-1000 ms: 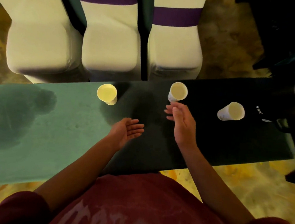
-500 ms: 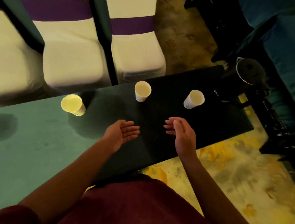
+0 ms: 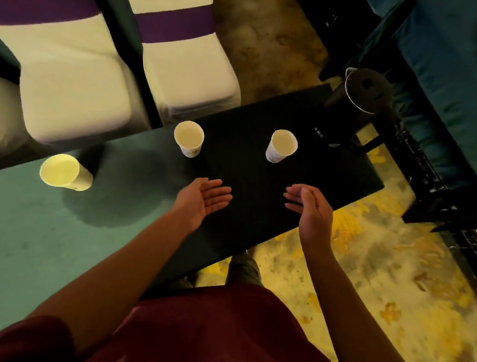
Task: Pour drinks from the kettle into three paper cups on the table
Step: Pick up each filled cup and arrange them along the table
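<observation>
Three white paper cups stand upright in a row on the green-clothed table (image 3: 13, 234): the left cup (image 3: 64, 172), the middle cup (image 3: 189, 137) and the right cup (image 3: 281, 145). A dark kettle (image 3: 359, 104) with a metal rim stands at the table's far right corner, its handle toward the near side. My left hand (image 3: 201, 199) hovers palm up below the middle cup, fingers apart, holding nothing. Below the right cup, my right hand (image 3: 309, 212) is held edge-on, fingers extended and empty. Both hands are well short of the kettle.
White chairs with purple bands (image 3: 78, 62) press against the table's far edge. To the right stands a dark rack (image 3: 421, 166) with teal cloth (image 3: 451, 72). The table's right end (image 3: 374, 185) lies just beyond the right cup, over patterned yellow carpet (image 3: 395, 279).
The view has swung to the right, bringing the kettle fully into sight. My right hand has drawn back from the middle cup and both hands now hover apart, open.
</observation>
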`<state>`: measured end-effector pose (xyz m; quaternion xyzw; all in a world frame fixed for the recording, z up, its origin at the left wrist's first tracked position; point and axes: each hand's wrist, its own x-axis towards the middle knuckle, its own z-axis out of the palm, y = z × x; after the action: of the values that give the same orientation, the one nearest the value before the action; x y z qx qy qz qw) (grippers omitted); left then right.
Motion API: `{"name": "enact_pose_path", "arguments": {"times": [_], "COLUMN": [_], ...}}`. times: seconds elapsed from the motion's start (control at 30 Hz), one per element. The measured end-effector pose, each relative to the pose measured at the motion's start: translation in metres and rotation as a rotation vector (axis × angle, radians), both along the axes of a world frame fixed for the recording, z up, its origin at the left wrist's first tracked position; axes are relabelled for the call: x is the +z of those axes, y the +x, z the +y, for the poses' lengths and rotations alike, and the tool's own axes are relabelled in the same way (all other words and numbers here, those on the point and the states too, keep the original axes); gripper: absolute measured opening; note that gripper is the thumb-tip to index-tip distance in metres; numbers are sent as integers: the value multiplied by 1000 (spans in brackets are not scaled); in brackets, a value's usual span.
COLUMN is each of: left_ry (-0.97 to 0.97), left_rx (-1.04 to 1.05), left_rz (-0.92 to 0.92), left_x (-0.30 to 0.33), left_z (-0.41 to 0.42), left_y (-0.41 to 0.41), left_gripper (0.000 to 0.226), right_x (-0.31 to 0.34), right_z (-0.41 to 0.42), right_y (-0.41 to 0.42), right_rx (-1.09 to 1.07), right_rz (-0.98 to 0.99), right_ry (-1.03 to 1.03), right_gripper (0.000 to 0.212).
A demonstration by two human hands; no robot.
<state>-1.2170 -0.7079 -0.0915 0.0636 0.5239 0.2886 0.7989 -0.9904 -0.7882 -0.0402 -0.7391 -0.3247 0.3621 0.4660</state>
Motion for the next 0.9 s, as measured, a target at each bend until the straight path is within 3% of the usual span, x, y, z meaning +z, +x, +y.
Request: {"name": "enact_pose_path", "arguments": {"times": [0.23,0.4,0.63,0.9], "left_ry": [-9,-5,-35,-79], "left_rx": [93,132,143,128], "left_rz": [4,101,227,265], "left_x": [-3,-7,-12,-15], "left_z": [30,55,77,97], "left_y": [64,103,129,139], "left_gripper": [42,39,41,41], "right_x": [-12,-26,-37,-58], "right_z": [56,94,136,162], "right_y": [60,88,93,81], "right_rx": [14,68,231,419], "right_rz": [15,-9,7,-54], "right_ry": [-16,-87,-153,-220], "right_gripper": [26,35,47,45]}}
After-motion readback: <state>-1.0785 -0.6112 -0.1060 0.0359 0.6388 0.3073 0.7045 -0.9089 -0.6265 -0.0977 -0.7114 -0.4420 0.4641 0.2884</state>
